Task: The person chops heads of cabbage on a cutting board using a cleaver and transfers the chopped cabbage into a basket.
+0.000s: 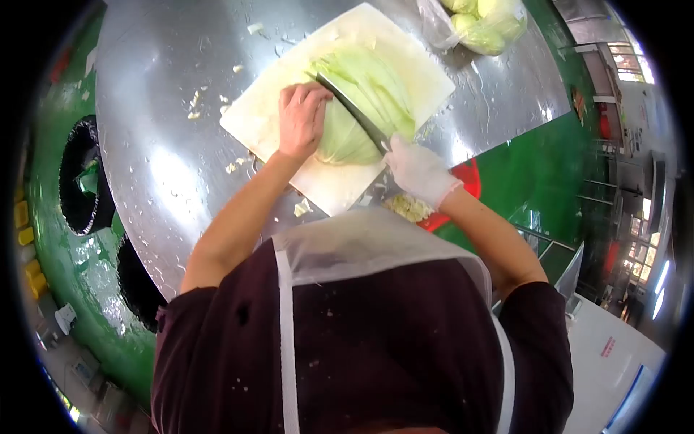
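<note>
A cabbage (pixel 345 136) lies on a white cutting board (pixel 253 119), with cut leaves spread on the far side of the blade. My left hand (pixel 301 119) is bare, and its curled fingers press on the cabbage's left side, close to the blade tip. In a white glove, my right hand (pixel 419 172) is closed around the handle of a kitchen knife (pixel 353 110). The blade runs diagonally across the cabbage, up and to the left; its lower edge is hidden in the leaves. My right fingers cover most of the handle.
The board rests on a wet steel table (pixel 173 94) with scattered cabbage scraps. A clear bag of cabbages (pixel 481 29) stands at the far right. Beside my right forearm is a red container (pixel 468 177) with trimmings (pixel 409 207) near it. Black-lined bins (pixel 85 177) stand at left.
</note>
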`<state>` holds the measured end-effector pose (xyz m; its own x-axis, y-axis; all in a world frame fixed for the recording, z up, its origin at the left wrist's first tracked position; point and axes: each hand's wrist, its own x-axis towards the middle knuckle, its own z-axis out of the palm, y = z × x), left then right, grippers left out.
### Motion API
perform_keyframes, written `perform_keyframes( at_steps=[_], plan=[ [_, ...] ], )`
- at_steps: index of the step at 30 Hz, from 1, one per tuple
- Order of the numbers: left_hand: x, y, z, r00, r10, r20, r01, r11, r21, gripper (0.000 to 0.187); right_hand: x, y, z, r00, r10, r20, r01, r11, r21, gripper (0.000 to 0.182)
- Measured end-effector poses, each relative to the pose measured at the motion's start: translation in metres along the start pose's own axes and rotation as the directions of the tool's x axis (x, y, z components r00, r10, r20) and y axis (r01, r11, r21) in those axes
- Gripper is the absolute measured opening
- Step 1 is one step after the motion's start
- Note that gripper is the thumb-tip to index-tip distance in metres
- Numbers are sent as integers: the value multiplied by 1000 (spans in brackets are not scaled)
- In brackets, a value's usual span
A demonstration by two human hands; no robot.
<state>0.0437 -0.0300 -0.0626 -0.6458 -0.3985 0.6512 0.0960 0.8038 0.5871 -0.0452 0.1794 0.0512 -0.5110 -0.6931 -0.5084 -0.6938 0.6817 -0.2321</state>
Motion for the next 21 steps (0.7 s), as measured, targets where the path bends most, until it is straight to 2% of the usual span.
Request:
perform_keyframes(
  at_steps=[3, 6, 7, 10, 12, 16, 18, 21],
  plan=[
    [-8, 3, -12, 992, -81, -95, 69, 990, -125, 25, -9, 5, -18, 997, -75, -36, 73, 996, -53, 27],
    [-22, 5, -14, 987, -50, -153, 56, 998, 36, 31, -38, -25, -56, 997, 5, -75, -2, 999, 40, 26],
    [-27, 3, -10, 986, -53, -158, 66, 995, 80, 35, -41, -28, -56, 993, -39, -116, 43, 999, 28, 22],
    [-31, 2, 2, 986, -64, -154, 80, 991, 106, 33, -39, -41, -55, 999, -50, 17, 50, 998, -31, 20],
    [-28, 4, 7, 987, -64, -148, 80, 991, 111, 34, -36, -42, -52, 998, -56, 38, 59, 996, -64, 20],
    [-31, 1, 8, 992, -69, -106, 83, 988, 133, 36, -12, -45, -38, 998, -48, 40, 50, 998, -44, 21],
    [-29, 3, 8, 997, -56, -62, 63, 990, 126, 35, 33, -51, -25, 993, -82, 80, 82, 997, 2, 22],
    [-28, -3, 12, 997, -47, -56, 55, 989, 138, 34, 77, -54, -2, 984, -170, -62, 170, 985, -6, 23]
  ],
)
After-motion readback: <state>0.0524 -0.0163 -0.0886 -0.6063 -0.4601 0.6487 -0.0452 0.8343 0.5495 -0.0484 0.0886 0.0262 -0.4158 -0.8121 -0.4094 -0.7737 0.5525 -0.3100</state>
